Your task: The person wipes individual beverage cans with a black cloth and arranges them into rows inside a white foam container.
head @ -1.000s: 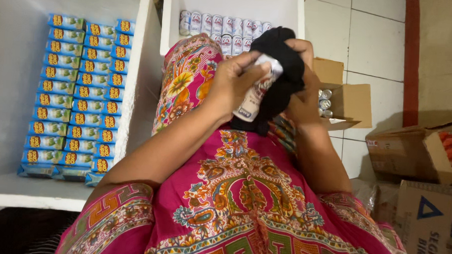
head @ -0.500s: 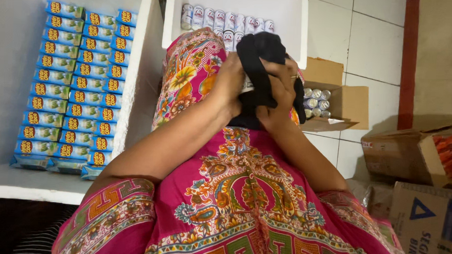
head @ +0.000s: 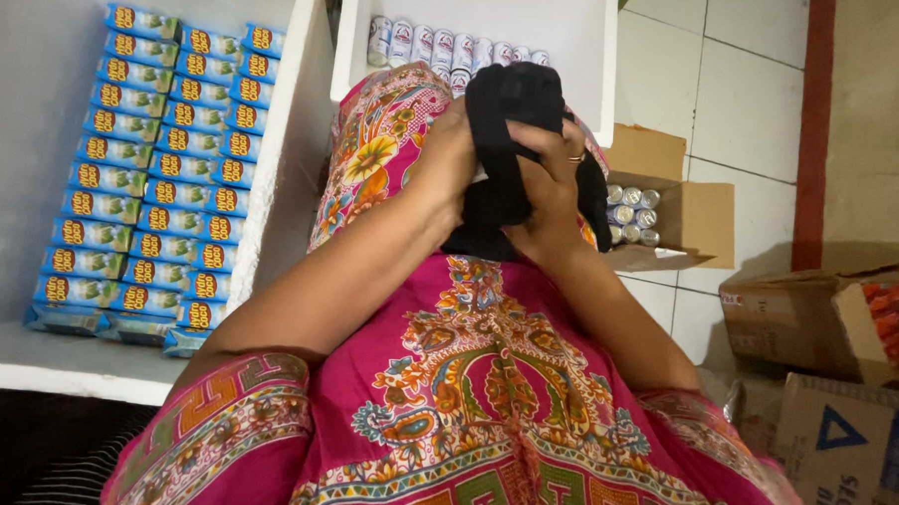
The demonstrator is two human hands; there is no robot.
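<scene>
A: What occupies the left of the view?

B: A white foam crate at nine o'clock, packed with rows of small blue rectangular cartons bearing yellow-and-orange round labels, laid flat in three columns.

A: And the centre?

B: Both hands meet over a black cloth raised above a pink patterned lap. The left hand presses the cloth from its nine o'clock side, fingers closed against it. The right hand, a ring on one finger, clamps it from three o'clock. Whatever sits inside the cloth is hidden. The cloth's long axis runs twelve to six o'clock, and both hands are in contact, neither nearer than the other.

A: What lies beyond the hands?

B: A second white foam crate at twelve o'clock, holding a row of white cylindrical cans with pale printed labels, standing along its near wall.

A: And the right of the view?

B: An open brown cardboard box at two o'clock, with silver can tops showing inside it. At four o'clock, a cardboard carton holding red packets. At five o'clock, a carton printed with a blue triangle.
</scene>
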